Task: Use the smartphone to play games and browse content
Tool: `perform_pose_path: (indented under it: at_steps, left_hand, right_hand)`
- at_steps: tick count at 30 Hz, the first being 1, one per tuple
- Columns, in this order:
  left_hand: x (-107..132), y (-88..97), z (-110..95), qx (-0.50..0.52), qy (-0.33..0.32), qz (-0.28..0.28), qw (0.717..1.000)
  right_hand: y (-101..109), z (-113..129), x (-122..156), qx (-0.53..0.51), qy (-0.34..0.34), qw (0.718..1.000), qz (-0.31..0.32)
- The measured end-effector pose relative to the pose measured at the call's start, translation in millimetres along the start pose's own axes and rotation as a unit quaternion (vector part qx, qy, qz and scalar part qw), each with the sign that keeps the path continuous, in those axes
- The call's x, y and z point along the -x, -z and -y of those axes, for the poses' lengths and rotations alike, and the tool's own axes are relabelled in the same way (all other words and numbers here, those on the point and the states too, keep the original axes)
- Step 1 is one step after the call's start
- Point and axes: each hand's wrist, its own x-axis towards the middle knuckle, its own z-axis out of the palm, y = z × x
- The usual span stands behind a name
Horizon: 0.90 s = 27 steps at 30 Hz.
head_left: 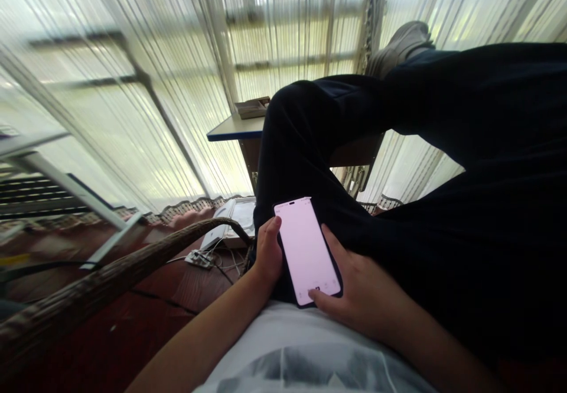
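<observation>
A smartphone (305,251) with a bright pale screen rests over my lap, against my dark trousers (443,192). My left hand (267,252) grips its left edge, thumb curled onto the top left side. My right hand (354,286) wraps the right edge, with the thumb lying on the bottom of the screen. My legs are crossed, and a grey shoe (401,44) sticks up at the top right.
A woven wicker armrest (110,275) curves along my left. Behind it on the dark red floor lie an open white box (233,221) and a power strip with cables (199,258). A small table (237,127) stands by sheer striped curtains (133,85). Metal frame parts (66,186) sit left.
</observation>
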Motion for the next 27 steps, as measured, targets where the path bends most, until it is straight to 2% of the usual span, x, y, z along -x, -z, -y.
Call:
perform_pose_path:
  at_steps: [6, 15, 20, 24, 27]
  left_hand:
    - [2, -7.1, -4, 0.044, -0.014, 0.014, 0.999]
    - [2, -3.7, -4, 0.022, -0.009, 0.028, 0.999]
    - [1, -13.7, -13, 0.014, 0.026, -0.002, 1.000]
    - [0, -21.7, -17, -0.048, 0.019, -0.033, 0.998]
    - [-1, -22.3, -16, -0.017, 0.024, -0.035, 0.999]
  right_hand:
    - [4, 1, -1, -0.027, 0.001, 0.999, 0.016]
    - [5, -1, -1, -0.064, 0.006, 0.998, 0.018]
    - [8, 1, 0, -0.078, 0.005, 0.997, 0.028]
    - [10, 2, 1, -0.107, 0.006, 0.994, 0.035]
    - [10, 2, 1, -0.122, 0.010, 0.992, 0.042]
